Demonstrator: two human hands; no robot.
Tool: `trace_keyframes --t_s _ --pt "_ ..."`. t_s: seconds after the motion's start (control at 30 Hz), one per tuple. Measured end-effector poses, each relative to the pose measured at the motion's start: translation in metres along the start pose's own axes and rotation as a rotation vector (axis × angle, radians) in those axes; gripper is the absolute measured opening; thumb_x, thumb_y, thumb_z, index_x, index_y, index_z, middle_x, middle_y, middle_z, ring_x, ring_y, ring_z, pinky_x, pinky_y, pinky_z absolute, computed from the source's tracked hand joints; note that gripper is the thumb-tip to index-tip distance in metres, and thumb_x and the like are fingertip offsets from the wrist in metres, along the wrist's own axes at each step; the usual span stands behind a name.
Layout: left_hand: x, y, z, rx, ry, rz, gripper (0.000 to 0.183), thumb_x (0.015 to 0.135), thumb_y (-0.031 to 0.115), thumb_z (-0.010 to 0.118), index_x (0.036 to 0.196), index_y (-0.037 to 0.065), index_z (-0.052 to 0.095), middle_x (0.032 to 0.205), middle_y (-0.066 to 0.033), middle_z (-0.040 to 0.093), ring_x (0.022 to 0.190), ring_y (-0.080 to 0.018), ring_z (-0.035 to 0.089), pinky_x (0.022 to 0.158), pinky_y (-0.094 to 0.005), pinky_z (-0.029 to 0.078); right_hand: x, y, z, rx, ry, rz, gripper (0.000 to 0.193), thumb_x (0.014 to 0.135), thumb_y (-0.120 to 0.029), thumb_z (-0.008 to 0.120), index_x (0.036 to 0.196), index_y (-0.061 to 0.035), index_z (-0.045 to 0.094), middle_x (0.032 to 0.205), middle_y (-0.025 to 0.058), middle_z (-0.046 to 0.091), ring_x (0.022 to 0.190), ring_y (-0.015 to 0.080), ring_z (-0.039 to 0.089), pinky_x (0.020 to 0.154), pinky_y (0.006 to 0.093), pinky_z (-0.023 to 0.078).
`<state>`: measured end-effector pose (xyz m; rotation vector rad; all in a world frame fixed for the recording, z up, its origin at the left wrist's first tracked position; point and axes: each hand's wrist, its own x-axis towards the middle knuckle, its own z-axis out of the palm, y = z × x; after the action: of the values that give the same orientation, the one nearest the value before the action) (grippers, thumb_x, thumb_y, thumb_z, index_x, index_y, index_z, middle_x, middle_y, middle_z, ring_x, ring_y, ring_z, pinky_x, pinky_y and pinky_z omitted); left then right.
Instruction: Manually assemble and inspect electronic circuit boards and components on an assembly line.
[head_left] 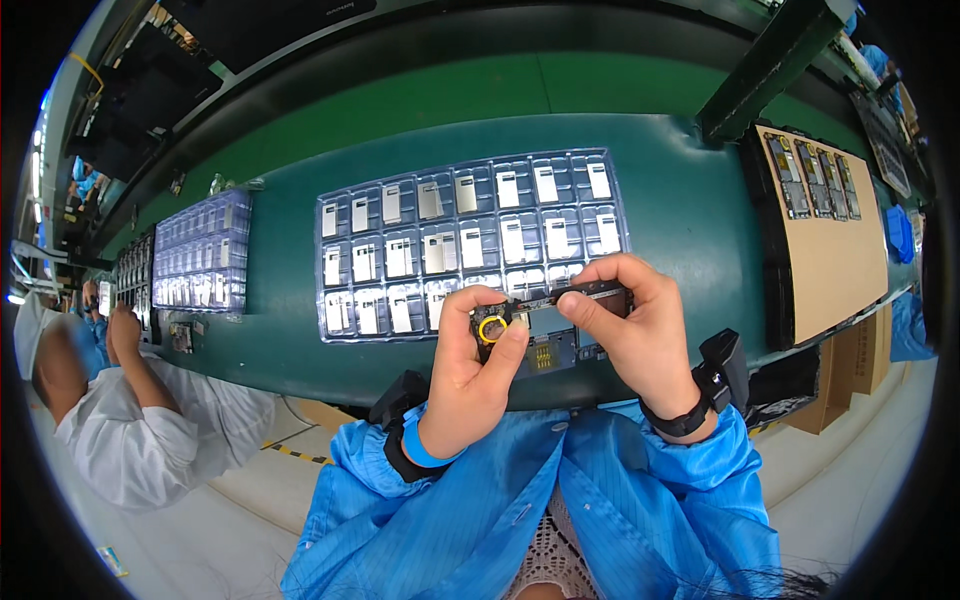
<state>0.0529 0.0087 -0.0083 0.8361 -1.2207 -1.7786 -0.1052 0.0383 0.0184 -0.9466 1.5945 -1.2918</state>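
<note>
I hold a dark circuit board (545, 357), with gold contacts and a yellow ring at its left end, level above the table's near edge. My left hand (468, 372) pinches its left end between thumb and fingers. At the other end my right hand (640, 325) grips it, thumb on top and fingers curled behind. Just beyond both hands lies a clear plastic tray (319, 262) with rows of compartments. Flat white-and-silver pieces (512, 238) sit in them. My hands hide part of the tray's near row.
To the left stand more clear trays (247, 245). A person in a white coat (135, 440) works at the table's left end. On the right, a brown board (840, 270) on a black case bears several circuit boards (787, 175). A dark post (770, 75) rises behind.
</note>
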Motion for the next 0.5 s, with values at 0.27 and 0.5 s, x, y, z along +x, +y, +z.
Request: trace_keyframes --t_s 0.27,0.5 --pt "-0.0003 -0.0003 -0.0025 0.035 -0.029 -0.015 0.027 0.089 0.004 0.048 0.111 0.006 0.033 0.091 -0.0029 0.049 0.08 -0.0054 0.045 0.07 -0.0201 0.038 -0.0005 0.0025 0.0017 -0.025 0.047 -0.022 0.018 0.07 -0.004 0.071 0.083 0.0035 0.06 0.083 0.0074 0.058 0.067 0.0114 0.061 0.058 0.022 0.05" --pt "0.0042 0.0015 0.0013 -0.053 0.033 -0.061 0.026 0.089 0.007 0.049 0.112 0.005 0.035 0.09 -0.0023 0.047 0.077 -0.0045 0.043 0.067 -0.0196 0.039 0.0014 0.0058 -0.0016 -0.004 0.02 -0.035 0.02 0.074 -0.007 0.067 0.091 0.0008 0.059 0.084 0.0054 0.057 0.067 0.0082 0.056 0.057 0.0206 0.046"
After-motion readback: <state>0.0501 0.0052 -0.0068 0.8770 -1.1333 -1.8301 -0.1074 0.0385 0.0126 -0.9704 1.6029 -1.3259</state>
